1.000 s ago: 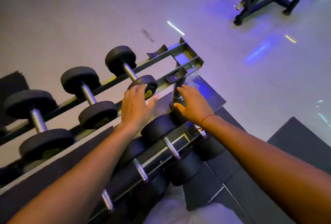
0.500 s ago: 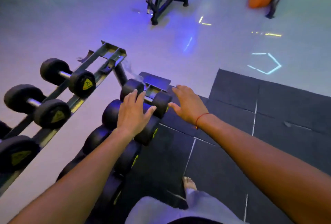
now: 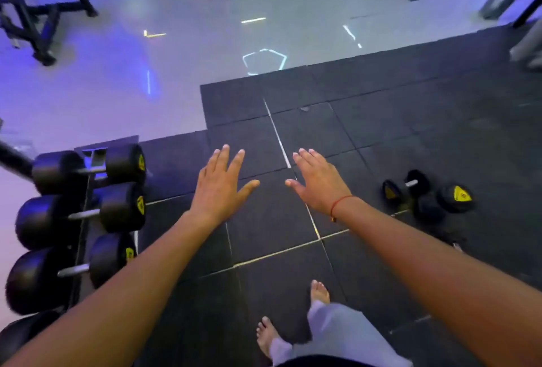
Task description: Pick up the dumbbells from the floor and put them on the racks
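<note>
Left hand: the left hand (image 3: 218, 187) is held out flat above the black floor mats (image 3: 381, 120), fingers straight and spread, holding nothing.
Right hand: the right hand (image 3: 321, 183) is likewise flat and spread, empty, with a red thread (image 3: 338, 203) round the wrist.
Floor dumbbells: 2 small dumbbells lie together on the mats, well to the right of the right hand. The nearer-left floor dumbbell (image 3: 406, 184) has its long axis running from lower left to upper right, bar showing; the second one (image 3: 445, 202) shows a yellow end label, its axis unclear.
Rack: the rack (image 3: 85, 220) at left carries 3 racked dumbbells (image 3: 85, 214), bars roughly horizontal, yellow labels facing right.
Feet: 2 bare feet (image 3: 267, 334) stand on the mats.
</note>
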The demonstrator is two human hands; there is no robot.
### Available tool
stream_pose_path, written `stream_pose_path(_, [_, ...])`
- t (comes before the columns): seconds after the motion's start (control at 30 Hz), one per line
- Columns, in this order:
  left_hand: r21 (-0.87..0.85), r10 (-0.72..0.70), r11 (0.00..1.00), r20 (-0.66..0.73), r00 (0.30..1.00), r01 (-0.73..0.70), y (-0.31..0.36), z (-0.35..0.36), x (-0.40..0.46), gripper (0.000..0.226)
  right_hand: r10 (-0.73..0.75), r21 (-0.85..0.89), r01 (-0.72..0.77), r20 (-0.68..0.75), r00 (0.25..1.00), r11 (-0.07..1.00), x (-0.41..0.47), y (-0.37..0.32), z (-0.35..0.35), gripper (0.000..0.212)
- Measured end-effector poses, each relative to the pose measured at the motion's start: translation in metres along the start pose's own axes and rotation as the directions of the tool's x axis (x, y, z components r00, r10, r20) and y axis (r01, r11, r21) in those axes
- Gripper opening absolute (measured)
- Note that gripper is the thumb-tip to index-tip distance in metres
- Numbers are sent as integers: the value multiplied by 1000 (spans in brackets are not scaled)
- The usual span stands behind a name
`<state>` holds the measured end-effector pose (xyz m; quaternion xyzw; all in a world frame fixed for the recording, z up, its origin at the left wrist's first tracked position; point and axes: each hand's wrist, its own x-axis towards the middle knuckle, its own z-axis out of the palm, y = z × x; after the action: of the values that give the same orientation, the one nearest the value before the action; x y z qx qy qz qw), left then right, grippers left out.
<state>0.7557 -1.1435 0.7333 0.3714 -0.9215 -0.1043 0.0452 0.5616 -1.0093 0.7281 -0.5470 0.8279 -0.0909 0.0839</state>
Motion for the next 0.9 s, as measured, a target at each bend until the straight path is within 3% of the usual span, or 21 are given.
stream_pose_path(0.2, [-39, 216, 976, 71, 974, -213, 145, 30, -11, 82, 236, -7, -237, -56, 970, 971, -127, 110, -28, 70])
stream_pose_path(0.43, [-71, 424, 906, 127, 897, -418, 346, 90, -46, 81, 436, 27, -435, -65, 898, 900, -282, 250, -46, 70])
stream_pose_path(0.67, [-94, 453, 891, 272, 849, -445, 520, 160, -93, 79, 536, 90, -539, 59, 842, 838, -423, 365, -52, 71])
stream_pose_path(0.9, [-89, 455, 887, 347, 820, -454, 617, 206, -87, 77, 574, 129, -586, 116, 810, 800, -458, 472, -57, 70])
